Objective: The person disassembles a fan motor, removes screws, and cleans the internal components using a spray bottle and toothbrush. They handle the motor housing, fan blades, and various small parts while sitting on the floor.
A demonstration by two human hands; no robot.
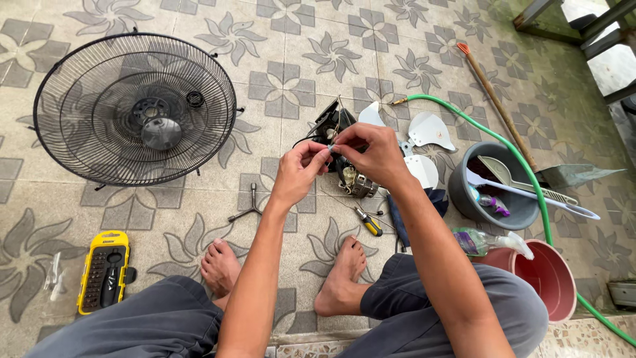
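Left hand (298,174), right hand (371,154): both grips pinch a thin wire (329,148) above the fan motor (354,180); hard tugging risks snapping it.

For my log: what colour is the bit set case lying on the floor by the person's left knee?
Yellow, with a black inside; the case shows in the head view.

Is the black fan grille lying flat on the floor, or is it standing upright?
Lying flat: the fan grille rests on the tiled floor, its round face turned up.
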